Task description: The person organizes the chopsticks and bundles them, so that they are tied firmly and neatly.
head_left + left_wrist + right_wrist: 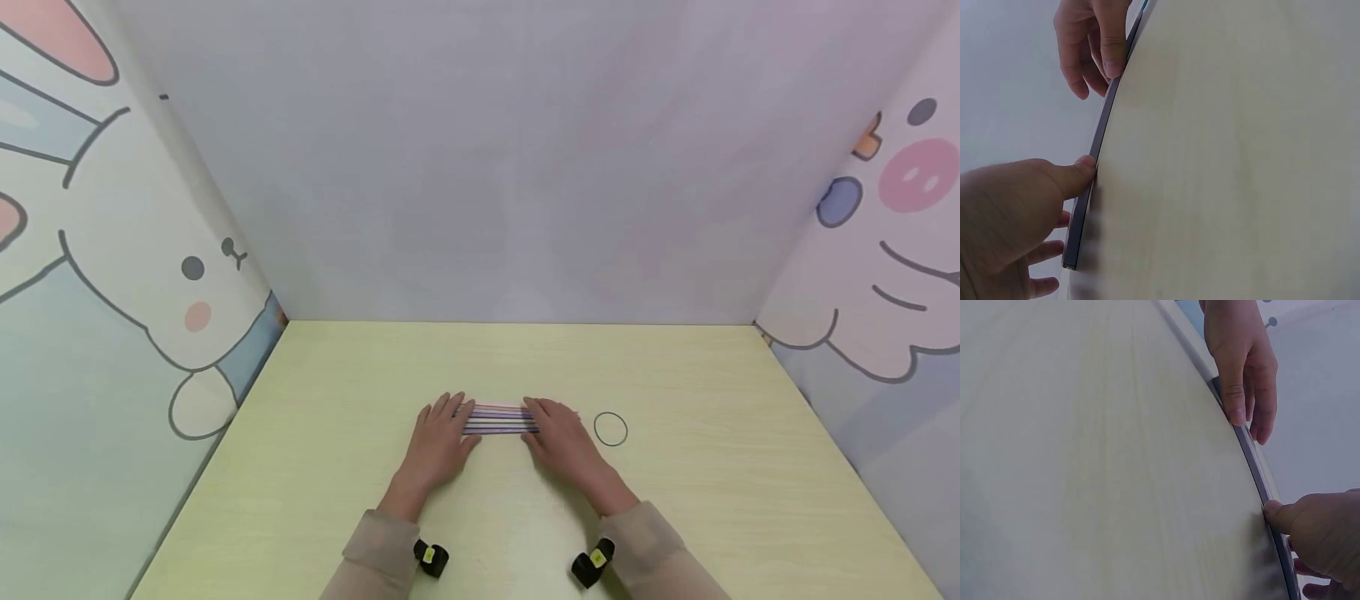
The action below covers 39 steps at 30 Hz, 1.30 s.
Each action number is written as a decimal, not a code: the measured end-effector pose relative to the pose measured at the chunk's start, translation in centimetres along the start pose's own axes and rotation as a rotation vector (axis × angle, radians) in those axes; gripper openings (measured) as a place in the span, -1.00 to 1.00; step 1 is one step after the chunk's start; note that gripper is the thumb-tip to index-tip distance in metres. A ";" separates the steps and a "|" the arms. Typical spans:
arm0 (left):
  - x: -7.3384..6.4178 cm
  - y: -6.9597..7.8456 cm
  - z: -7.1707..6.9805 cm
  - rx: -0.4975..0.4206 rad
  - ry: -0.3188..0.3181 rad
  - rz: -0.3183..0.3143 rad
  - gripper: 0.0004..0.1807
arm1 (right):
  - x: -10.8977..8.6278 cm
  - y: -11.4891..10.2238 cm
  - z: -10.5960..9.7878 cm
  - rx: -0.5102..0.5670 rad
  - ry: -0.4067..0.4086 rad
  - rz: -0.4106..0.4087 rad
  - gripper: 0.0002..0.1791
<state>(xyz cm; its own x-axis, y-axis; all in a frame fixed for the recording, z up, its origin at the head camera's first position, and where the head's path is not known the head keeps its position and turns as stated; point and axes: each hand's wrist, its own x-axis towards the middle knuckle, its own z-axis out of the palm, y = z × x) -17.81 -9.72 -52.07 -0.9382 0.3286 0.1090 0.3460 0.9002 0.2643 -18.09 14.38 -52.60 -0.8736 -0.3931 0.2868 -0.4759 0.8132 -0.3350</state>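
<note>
Several long, thin pencil-like sticks (pixel 498 420) lie side by side on the table, mostly dark purple with a reddish one along the far side. My left hand (pixel 438 440) holds the row near its left end, thumb at the near edge and fingers over the far side. Toward the other end my right hand (pixel 564 440) grips it the same way. From the left wrist view, the nearest dark stick (pixel 1102 122) shows edge-on with both thumbs against it. Just right of the right hand lies a thin dark loop (pixel 595 428), like a rubber band.
The pale wooden table (pixel 360 358) meets a plain light back wall (pixel 517 167). Side panels with a cartoon rabbit (pixel 135 242) and a cartoon pig (pixel 915 250) stand at left and right. Small black wrist devices (pixel 432 560) sit by the beige sleeves (pixel 378 554).
</note>
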 end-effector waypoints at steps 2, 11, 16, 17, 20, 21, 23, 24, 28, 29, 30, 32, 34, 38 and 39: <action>0.2 -0.1 0.2 0.009 0.011 0.006 -0.39 | 0.1 0.0 0.0 -0.007 0.009 -0.018 -0.41; 0.8 -0.6 0.6 -0.042 0.051 0.048 -0.46 | 1.1 0.5 -0.1 0.014 -0.003 -0.061 -0.60; 1.0 -0.6 0.2 -0.018 0.053 0.065 -0.43 | 1.3 0.5 -0.4 0.044 -0.027 -0.057 -0.60; 1.1 -0.5 0.1 -0.011 0.051 0.064 -0.43 | 1.3 0.5 -0.6 0.052 -0.032 -0.051 -0.58; 1.2 -0.4 -0.1 -0.011 0.055 0.057 -0.44 | 1.4 0.4 -0.9 0.063 -0.040 -0.036 -0.55; 1.2 -0.4 -0.1 -0.012 0.054 0.056 -0.45 | 1.4 0.4 -0.9 0.062 -0.044 -0.030 -0.55; 1.1 -0.3 -0.2 -0.021 0.046 0.054 -0.47 | 1.5 0.4 -1.1 0.060 -0.053 -0.024 -0.57; 1.1 -0.3 -0.2 -0.023 0.043 0.055 -0.48 | 1.5 0.3 -1.1 0.057 -0.054 -0.024 -0.59; 1.0 -0.5 -0.1 -0.021 0.047 0.082 -0.51 | 1.4 0.4 -1.1 0.056 -0.059 -0.028 -0.62; 1.0 -0.5 0.0 -0.016 0.048 0.088 -0.51 | 1.5 0.5 -1.1 0.053 -0.058 -0.029 -0.62; 1.1 -0.5 0.0 -0.015 0.050 0.091 -0.51 | 1.5 0.5 -1.0 0.051 -0.054 -0.032 -0.61; 1.1 -0.5 0.0 -0.009 0.060 0.101 -0.52 | 1.5 0.6 -1.0 0.040 -0.047 -0.040 -0.60; 1.2 -0.5 0.0 -0.002 0.066 0.105 -0.53 | 1.5 0.6 -0.9 0.034 -0.041 -0.048 -0.59; 1.3 -0.5 0.0 -0.015 0.063 0.102 -0.60 | 1.5 0.7 -0.9 0.009 -0.029 -0.066 -0.63; 1.3 -0.5 0.0 -0.021 0.063 0.101 -0.62 | 1.4 0.7 -0.9 0.001 -0.028 -0.069 -0.65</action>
<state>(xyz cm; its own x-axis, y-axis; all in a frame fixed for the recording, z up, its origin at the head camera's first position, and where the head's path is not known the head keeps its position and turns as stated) -19.19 -9.74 -52.06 -0.8962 0.3982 0.1955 0.4394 0.8572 0.2686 -19.60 14.76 -51.64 -0.8411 -0.4603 0.2841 -0.5354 0.7831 -0.3162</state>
